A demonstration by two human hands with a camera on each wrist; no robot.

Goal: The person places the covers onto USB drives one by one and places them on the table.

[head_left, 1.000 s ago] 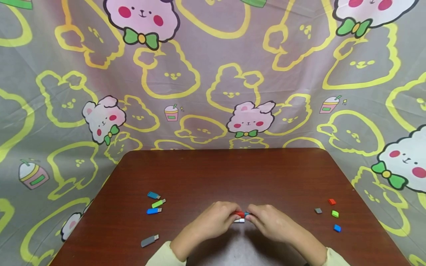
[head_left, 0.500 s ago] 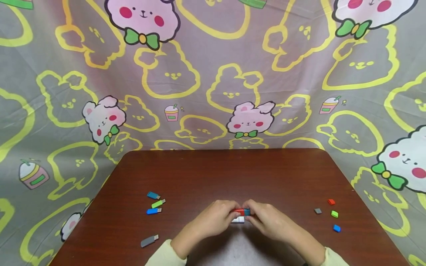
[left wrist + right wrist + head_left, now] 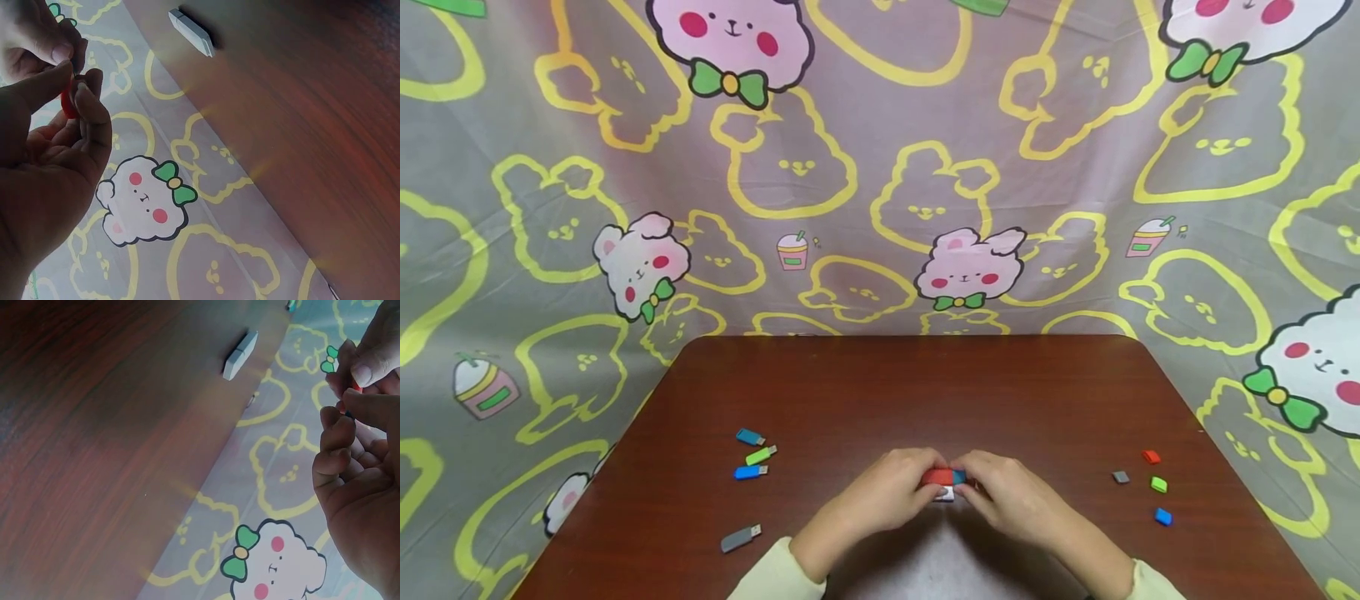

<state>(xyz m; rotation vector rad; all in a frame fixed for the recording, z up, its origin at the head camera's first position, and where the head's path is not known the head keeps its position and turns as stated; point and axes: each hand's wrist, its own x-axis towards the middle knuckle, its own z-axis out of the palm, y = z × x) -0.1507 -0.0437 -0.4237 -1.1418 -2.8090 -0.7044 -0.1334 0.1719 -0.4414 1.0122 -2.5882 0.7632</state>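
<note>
In the head view my left hand (image 3: 886, 493) pinches a red USB stick (image 3: 937, 477) between thumb and fingers. Opposite it, my right hand (image 3: 1013, 498) pinches a teal cap (image 3: 959, 477) at the stick's right end. Red and teal meet end to end, and no metal plug shows between them. The two hands' fingertips nearly touch above the table's front part. A white capped USB stick (image 3: 192, 32) lies on the table just below the held pieces, partly covered by fingers in the head view. Both wrist views show the fingers hiding most of the red stick.
Uncapped USB sticks lie at left: teal (image 3: 750, 437), green (image 3: 762, 455), blue (image 3: 750, 472) and grey (image 3: 741, 538). Loose caps lie at right: red (image 3: 1152, 457), grey (image 3: 1121, 477), green (image 3: 1159, 484) and blue (image 3: 1163, 517). A patterned cloth (image 3: 880, 292) hangs behind the brown table (image 3: 910, 392).
The teal cap and red stick have turned into fuller view and come into line, end to end. Both hands stay close together. The head view has shifted slightly.
</note>
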